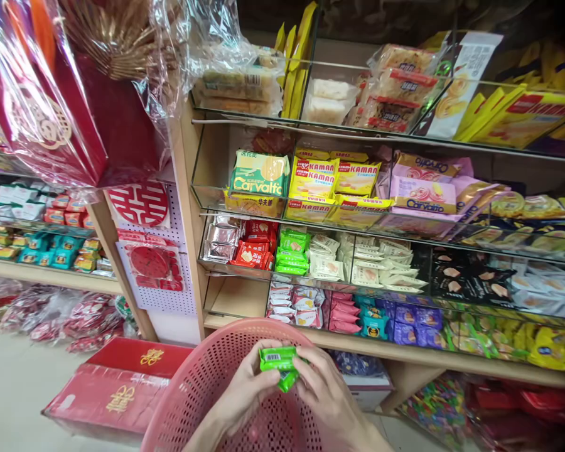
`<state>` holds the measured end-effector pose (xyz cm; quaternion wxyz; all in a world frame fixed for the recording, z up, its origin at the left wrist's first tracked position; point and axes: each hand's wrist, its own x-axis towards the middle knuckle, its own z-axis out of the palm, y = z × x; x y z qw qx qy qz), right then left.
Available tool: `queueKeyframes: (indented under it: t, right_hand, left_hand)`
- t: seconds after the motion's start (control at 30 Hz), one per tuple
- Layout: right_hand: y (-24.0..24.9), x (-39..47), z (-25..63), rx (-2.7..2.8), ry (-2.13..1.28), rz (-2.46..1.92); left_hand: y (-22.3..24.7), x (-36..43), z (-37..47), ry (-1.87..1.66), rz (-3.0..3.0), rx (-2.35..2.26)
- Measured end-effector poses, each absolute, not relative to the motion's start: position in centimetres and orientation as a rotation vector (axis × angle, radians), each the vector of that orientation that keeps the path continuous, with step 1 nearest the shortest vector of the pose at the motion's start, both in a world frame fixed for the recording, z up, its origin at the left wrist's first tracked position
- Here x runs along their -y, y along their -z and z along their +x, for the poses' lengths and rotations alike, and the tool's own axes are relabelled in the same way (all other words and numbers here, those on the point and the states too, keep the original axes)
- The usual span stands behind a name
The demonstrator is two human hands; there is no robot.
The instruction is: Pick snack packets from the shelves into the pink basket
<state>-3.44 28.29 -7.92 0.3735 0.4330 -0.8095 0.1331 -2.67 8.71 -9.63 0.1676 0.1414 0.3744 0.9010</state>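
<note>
Two small green snack packets (277,358) are held between my hands, one partly over the other, with a barcode showing on the upper one. My left hand (250,383) pinches them from the left, thumb in front. On the right side, my right hand (321,384) has its fingertips closed on their edge. Both hands are above a pink perforated plastic basket (179,389). Similar green packets (292,252) lie stacked in a shelf compartment ahead, beside cream-coloured packets (327,257) and red ones (254,251).
Glass-fronted shelves (405,237) of packaged snacks stretch across the front and right. A red gift box (117,389) lies on the floor at left. Plastic-wrapped red goods (70,100) hang at upper left.
</note>
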Motion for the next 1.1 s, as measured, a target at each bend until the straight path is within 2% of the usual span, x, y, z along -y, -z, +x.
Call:
queueKeyframes:
  t: [0.37, 0.57, 0.8, 1.1]
  right_hand:
    - [10.6, -29.0, -3.4, 2.184, -0.583, 0.908]
    - [11.5, -29.3, -3.2, 2.214, -0.724, 0.808]
    - [13.4, -28.5, -3.3, 2.271, -1.395, 0.330]
    - [14.0, -26.7, -2.2, 2.126, -2.278, 0.044]
  left_hand:
    - [10.5, -9.0, -2.7, -2.550, 0.293, -0.807]
    - [10.6, -9.5, -2.8, -2.417, 0.138, -0.797]
    - [10.0, -9.4, -3.4, -2.355, -0.127, -0.729]
    - [10.7, -9.0, -4.1, -2.365, -0.259, -0.778]
